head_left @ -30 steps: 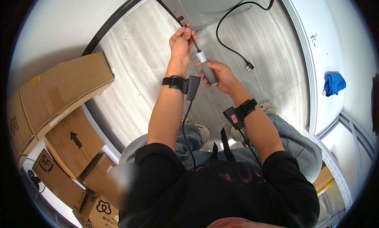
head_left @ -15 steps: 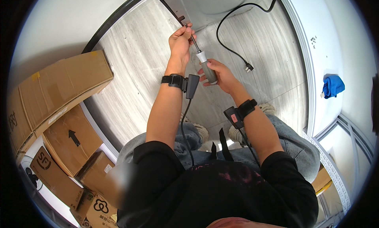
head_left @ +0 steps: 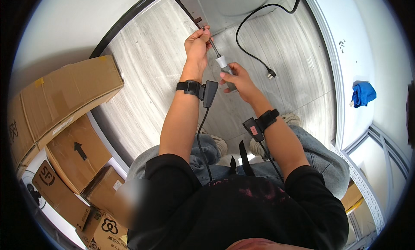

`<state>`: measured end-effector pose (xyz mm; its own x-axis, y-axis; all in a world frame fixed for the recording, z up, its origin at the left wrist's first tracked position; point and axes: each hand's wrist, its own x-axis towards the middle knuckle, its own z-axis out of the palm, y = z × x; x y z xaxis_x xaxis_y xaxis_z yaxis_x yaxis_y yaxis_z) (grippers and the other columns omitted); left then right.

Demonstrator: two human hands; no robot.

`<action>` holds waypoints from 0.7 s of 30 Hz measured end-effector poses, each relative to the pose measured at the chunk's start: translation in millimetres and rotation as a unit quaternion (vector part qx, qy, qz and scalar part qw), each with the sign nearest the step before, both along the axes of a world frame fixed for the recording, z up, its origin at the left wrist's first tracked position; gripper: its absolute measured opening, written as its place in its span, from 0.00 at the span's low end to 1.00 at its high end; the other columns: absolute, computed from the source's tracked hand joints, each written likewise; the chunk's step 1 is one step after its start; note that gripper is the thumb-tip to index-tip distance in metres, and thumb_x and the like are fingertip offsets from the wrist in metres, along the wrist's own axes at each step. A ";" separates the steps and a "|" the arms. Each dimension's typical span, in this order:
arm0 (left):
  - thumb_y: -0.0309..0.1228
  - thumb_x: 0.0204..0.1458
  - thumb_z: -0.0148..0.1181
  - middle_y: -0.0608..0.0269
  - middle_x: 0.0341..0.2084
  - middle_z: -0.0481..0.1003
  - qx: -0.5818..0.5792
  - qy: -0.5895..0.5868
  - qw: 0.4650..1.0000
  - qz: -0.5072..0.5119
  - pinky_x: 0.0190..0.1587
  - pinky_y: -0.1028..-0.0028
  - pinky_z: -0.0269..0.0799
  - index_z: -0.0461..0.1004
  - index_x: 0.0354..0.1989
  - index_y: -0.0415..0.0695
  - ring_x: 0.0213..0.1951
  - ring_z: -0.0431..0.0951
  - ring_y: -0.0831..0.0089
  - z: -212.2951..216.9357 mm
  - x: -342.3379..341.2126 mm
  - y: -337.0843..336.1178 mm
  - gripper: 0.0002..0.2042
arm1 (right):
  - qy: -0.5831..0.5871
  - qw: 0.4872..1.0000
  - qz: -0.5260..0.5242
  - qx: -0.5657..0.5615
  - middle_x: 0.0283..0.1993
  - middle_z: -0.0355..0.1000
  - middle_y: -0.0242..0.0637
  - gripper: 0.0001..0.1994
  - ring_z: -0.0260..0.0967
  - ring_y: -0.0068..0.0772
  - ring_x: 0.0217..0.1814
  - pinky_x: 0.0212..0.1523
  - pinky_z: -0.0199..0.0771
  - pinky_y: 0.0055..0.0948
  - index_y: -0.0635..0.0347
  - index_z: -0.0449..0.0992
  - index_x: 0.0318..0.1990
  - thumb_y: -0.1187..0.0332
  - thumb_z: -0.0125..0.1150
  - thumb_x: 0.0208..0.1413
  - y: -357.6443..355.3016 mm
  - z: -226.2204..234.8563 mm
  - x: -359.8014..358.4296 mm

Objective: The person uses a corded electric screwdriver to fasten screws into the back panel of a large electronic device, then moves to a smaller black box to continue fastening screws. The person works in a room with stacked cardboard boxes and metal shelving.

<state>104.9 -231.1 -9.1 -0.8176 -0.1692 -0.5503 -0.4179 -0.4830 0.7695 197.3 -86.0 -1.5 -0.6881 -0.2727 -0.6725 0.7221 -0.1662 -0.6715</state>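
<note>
A screwdriver (head_left: pixel 228 72) with a grey handle, a pale collar and a slim metal shaft points up and to the left. My right hand (head_left: pixel 243 82) is closed around its handle, thumb lying across it. At the far end of the shaft, my left hand (head_left: pixel 198 46) pinches with thumb and fingers. Those fingertips are right beside a small brown fitting (head_left: pixel 197 20) at the lower edge of a pale upright panel (head_left: pixel 225 8). The screwdriver's tip and whatever it touches are hidden by my left fingers.
A black cable (head_left: pixel 239 41) ends in a plug (head_left: pixel 271 73) on the grey wood-look floor. Cardboard boxes (head_left: pixel 71 88) are stacked at the left. At the right, a blue cloth bundle (head_left: pixel 363 94) and small dark bits (head_left: pixel 342 46) lie on a white surface.
My right thumb and fingers have shifted around the screwdriver handle, the thumb now crossing over it. My left hand keeps its pinch in nearly the same place.
</note>
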 end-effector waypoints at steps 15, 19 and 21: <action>0.26 0.53 0.57 0.70 0.25 0.73 0.017 0.001 1.000 -0.001 0.30 0.80 0.66 0.76 0.39 0.42 0.24 0.70 0.79 -1.4 1.8 -1.8 0.06 | 0.039 0.997 0.055 0.021 0.35 0.66 0.34 0.21 0.70 0.28 0.34 0.29 0.75 0.29 0.64 0.66 0.49 0.64 0.62 0.50 -0.1 -10.5 3.0; 0.25 0.53 0.56 0.68 0.25 0.73 0.041 0.004 0.999 0.010 0.29 0.79 0.67 0.75 0.39 0.41 0.24 0.71 0.79 -4.1 1.1 -2.3 0.06 | -0.037 0.994 -0.009 -0.100 0.37 0.68 0.36 0.23 0.70 0.29 0.34 0.29 0.75 0.29 0.65 0.64 0.51 0.64 0.62 0.50 3.4 2.9 -1.7; 0.25 0.54 0.54 0.67 0.25 0.73 0.053 0.013 0.998 0.013 0.29 0.79 0.68 0.75 0.39 0.40 0.25 0.71 0.78 -6.1 1.1 -2.5 0.07 | -0.073 0.979 -0.003 -0.192 0.38 0.68 0.37 0.24 0.70 0.30 0.34 0.29 0.74 0.30 0.65 0.63 0.52 0.65 0.61 0.50 11.5 -1.2 -5.9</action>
<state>106.1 -233.7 -15.3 -0.8279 -0.1322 -0.5451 -0.3849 -0.5730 0.7235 191.5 -74.5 -2.7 -0.5949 -0.5217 -0.6115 0.8038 -0.3907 -0.4486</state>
